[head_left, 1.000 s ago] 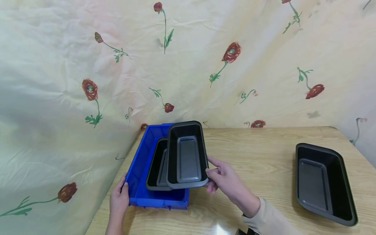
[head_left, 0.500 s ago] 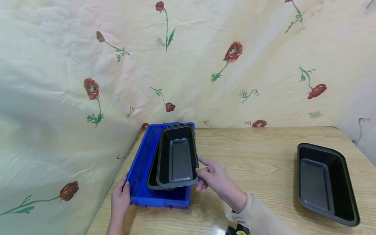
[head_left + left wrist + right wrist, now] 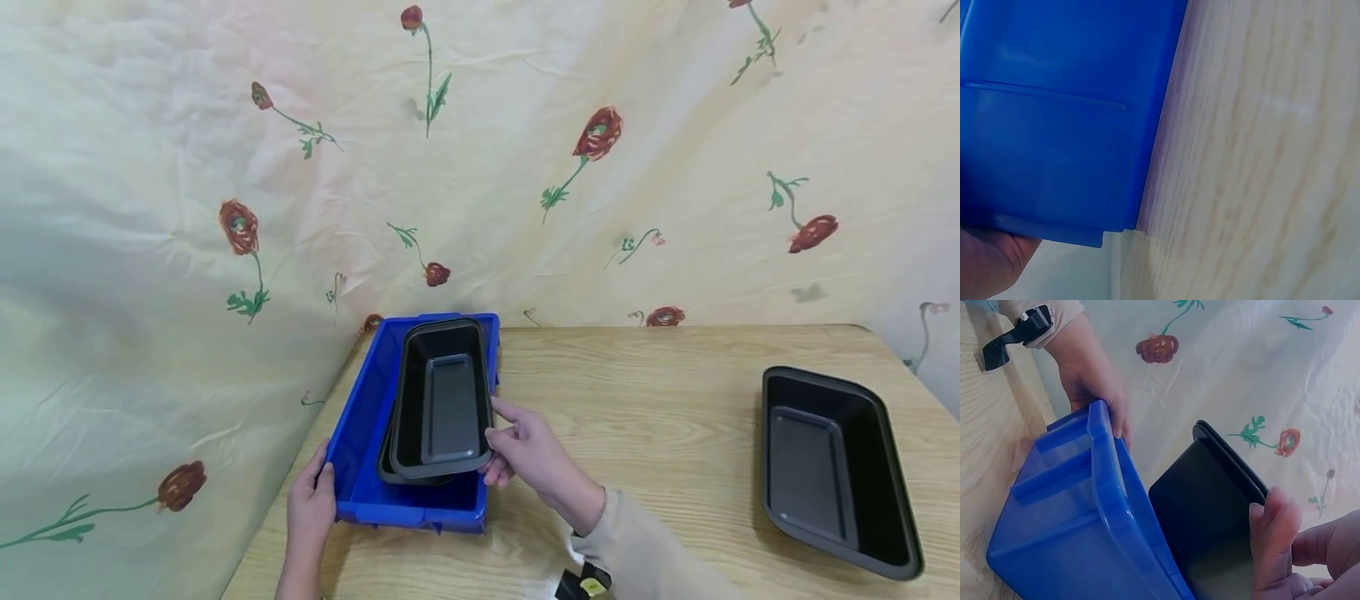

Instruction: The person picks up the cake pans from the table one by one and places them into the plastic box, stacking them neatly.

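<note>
My right hand (image 3: pixel 536 458) pinches the near right corner of a black loaf pan (image 3: pixel 453 408), thumb on the rim and fingers beneath. That pan is over a blue plastic bin (image 3: pixel 356 433), overlapping a second loaf pan (image 3: pixel 386 458) that lies inside and is mostly hidden. In the right wrist view, the held loaf pan (image 3: pixel 1210 506) tilts above the bin's wall, with my fingers (image 3: pixel 1279 531) at its rim. My left hand (image 3: pixel 311 500) grips the bin's left wall near the front corner; the left wrist view shows the outside of the blue bin (image 3: pixel 1054 150) close up.
Another black loaf pan (image 3: pixel 810 467) rests at the right of the wooden table (image 3: pixel 630 392). A cloth (image 3: pixel 480 192) with printed red flowers hangs behind and to the left. A black wrist device (image 3: pixel 585 581) is by my right sleeve.
My right hand has moved left with the loaf pan, bringing it farther over the bin and covering more of the pan inside. My left hand stays on the bin.
</note>
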{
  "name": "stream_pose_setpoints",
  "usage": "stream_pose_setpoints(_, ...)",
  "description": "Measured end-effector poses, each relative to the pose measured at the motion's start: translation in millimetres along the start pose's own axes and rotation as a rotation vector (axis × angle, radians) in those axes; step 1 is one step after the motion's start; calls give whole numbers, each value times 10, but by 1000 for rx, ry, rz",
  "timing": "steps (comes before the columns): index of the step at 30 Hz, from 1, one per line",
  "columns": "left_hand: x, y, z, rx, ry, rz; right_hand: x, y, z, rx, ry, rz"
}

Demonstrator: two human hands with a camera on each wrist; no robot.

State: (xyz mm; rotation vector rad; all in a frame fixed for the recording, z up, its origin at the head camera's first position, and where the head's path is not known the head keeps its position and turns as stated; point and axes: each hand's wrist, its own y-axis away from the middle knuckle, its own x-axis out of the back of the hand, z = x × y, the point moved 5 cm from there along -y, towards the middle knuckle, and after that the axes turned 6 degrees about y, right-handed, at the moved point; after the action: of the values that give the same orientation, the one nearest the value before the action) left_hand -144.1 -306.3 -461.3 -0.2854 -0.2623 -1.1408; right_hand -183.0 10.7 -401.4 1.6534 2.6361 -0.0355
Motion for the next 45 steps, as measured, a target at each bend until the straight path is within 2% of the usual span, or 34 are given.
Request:
stream_pose_setpoints(11, -6, -14, -23, -11, -3, 7, -120, -165, 102, -11, 22, -3)
stream_pose_setpoints(17, -9, -12, -36, 10, 0, 1, -223, -242, 167, -15, 30, -14)
stream_pose_setpoints(24, -4, -13, -38, 24, -9, -3, -281, -311, 234, -34, 71, 16)
stream_pose_setpoints(35, -26, -12, -16, 17, 6, -6, -318, -361, 286, -86, 92, 76)
stream_pose_setpoints(45, -24, -12, -30, 38, 4, -11, -330, -391, 318, -98, 149, 72)
